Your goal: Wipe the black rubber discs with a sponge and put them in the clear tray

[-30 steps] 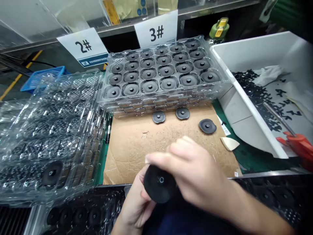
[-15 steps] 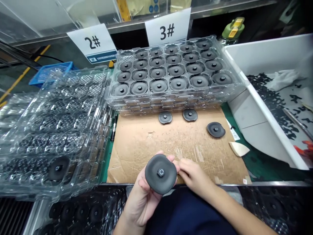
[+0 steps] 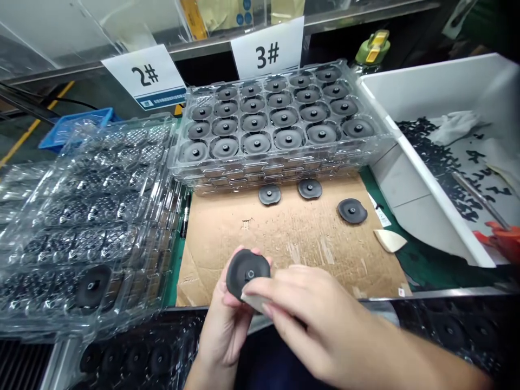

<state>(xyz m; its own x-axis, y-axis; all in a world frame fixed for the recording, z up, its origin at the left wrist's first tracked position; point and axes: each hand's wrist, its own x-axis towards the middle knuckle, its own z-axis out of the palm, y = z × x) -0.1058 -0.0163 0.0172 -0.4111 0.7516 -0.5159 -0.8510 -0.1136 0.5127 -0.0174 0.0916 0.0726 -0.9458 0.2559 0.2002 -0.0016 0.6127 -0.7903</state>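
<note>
My left hand (image 3: 225,325) is closed on a black round rubber disc (image 3: 247,272) with a small hub in its middle, held face-up over the near edge of the cardboard sheet (image 3: 292,238). My right hand (image 3: 309,319) reaches across from the right with its fingers pressed together. Its fingertips touch the disc's lower edge and pinch a small pale piece that I cannot make out. Three loose discs lie on the cardboard: one (image 3: 270,194), another (image 3: 310,188) and a third (image 3: 352,210).
A clear tray (image 3: 377,149) filled with discs stands behind the cardboard. Stacks of clear trays (image 3: 89,216) fill the left. A white bin (image 3: 406,179) with black scraps and a red-handled tool (image 3: 501,238) is at the right. A pale wedge (image 3: 390,240) lies beside the cardboard.
My right hand has come back over the disc from the right and now covers its lower edge. The left hand has turned the disc a little and lifted it away from me.
</note>
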